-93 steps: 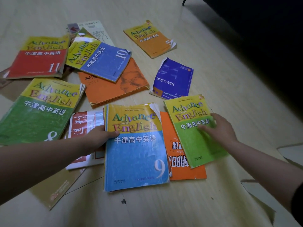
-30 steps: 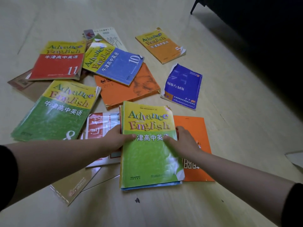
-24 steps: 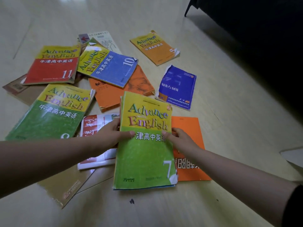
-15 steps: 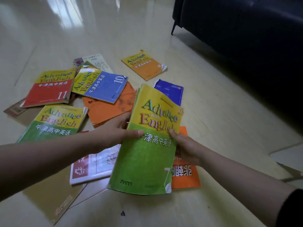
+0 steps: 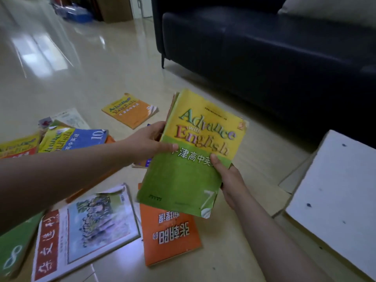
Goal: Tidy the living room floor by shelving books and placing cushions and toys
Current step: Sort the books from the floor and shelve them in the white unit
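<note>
I hold a small stack of books in the air above the floor, the green and yellow "Advance with English 7" book (image 5: pixel 189 157) on top. My left hand (image 5: pixel 148 140) grips the stack's left edge, thumb on the cover. My right hand (image 5: pixel 230 178) grips its right edge from below, thumb on the cover. On the floor lie several more books: an orange book (image 5: pixel 168 237) under the stack, a white and red picture book (image 5: pixel 87 228), a blue "10" book (image 5: pixel 77 137), an orange-yellow book (image 5: pixel 130 112) and a green "8" book (image 5: pixel 14 247).
A dark sofa (image 5: pixel 274 49) stands at the back right, one thin leg (image 5: pixel 162 60) on the glossy beige floor (image 5: pixel 91 78). A white board with small holes (image 5: pixel 333 198) lies at the right. Boxes and clutter (image 5: pixel 85 11) sit far back left.
Both hands lifted the book stack off the floor and toward the right. The view rose, so the sofa and the white board came into sight.
</note>
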